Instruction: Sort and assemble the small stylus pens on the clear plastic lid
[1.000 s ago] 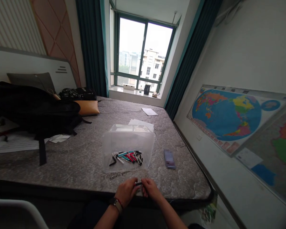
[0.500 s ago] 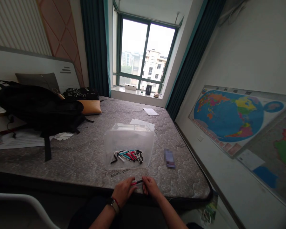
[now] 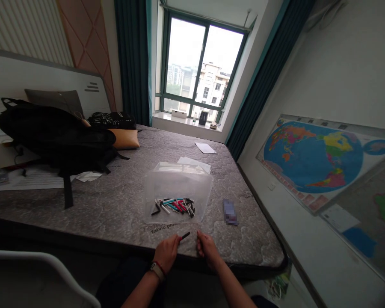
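My left hand (image 3: 167, 253) is closed around a red and black pen (image 3: 185, 235), whose dark end points up and to the right. Apart from that end, a short gap away, my right hand (image 3: 208, 248) has its fingers curled in a pinch; what they hold, if anything, cannot be made out. Just beyond both hands, a clear plastic box (image 3: 177, 182) stands on the mattress. Several pens and pen parts (image 3: 176, 206) in black, red, teal and white lie in a loose pile inside it.
The mattress (image 3: 122, 222) carries a blurred-out purple item (image 3: 230, 212) right of the box and white papers (image 3: 205, 148) behind it. A black backpack (image 3: 57, 137) and a tan pouch (image 3: 126, 139) lie at left. A white chair (image 3: 28, 256) stands at lower left.
My right hand has come off the pen's dark end and moved slightly right. My left hand keeps the pen, which now tilts more upward. The view has shifted a little.
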Action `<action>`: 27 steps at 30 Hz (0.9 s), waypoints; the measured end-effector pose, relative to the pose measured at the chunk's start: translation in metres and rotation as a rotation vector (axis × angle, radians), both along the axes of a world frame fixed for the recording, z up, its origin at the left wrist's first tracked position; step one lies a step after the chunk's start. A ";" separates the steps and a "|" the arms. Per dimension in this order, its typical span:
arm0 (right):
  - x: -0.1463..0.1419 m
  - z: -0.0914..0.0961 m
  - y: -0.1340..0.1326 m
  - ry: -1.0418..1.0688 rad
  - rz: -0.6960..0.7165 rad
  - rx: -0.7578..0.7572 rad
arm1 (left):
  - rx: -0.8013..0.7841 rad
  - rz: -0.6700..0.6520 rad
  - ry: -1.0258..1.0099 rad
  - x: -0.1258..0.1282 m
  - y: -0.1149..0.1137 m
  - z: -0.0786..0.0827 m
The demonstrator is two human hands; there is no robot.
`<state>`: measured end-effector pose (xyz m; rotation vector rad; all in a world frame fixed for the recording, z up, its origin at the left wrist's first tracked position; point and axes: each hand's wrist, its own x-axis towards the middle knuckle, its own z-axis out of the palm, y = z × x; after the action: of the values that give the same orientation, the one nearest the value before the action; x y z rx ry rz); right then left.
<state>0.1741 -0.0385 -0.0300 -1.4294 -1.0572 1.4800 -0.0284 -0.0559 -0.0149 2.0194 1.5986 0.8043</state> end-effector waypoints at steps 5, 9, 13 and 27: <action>-0.003 0.021 0.007 -0.097 0.134 -0.065 | -0.082 0.117 -0.321 -0.004 0.003 0.008; -0.011 0.058 0.028 0.005 0.023 0.029 | -0.099 0.182 -0.480 -0.005 0.007 0.009; -0.029 0.074 0.036 0.067 -0.019 -0.002 | -0.116 0.190 -0.573 -0.006 0.009 0.008; -0.054 0.059 0.032 -0.353 0.191 0.189 | -0.100 -0.053 -0.615 -0.002 0.010 0.013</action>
<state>0.1203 -0.0067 0.0288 -1.5186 -1.5451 1.2410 -0.0304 -0.0462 -0.0019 1.5265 1.1953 1.1577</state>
